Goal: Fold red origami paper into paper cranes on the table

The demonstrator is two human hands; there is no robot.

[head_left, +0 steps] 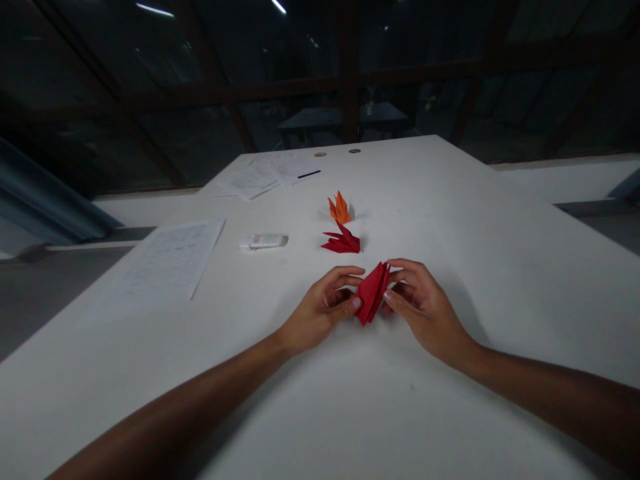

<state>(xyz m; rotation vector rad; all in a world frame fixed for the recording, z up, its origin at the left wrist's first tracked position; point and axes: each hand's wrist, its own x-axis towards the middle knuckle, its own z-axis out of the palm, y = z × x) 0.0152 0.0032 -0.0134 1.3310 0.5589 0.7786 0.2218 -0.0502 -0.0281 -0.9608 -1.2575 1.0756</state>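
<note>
Hands pinched on red paper (373, 292): left hand (325, 310) gripped its left edge, right hand (417, 307) its right. Beyond fingertips: red fold (341, 241), orange fold (340, 209). Remote (263, 241) up-left of left hand.

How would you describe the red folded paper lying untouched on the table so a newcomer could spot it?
On the white table, look just beyond the hands. The flat red paper piece lies between an upright orange one and the red one being held.
</note>
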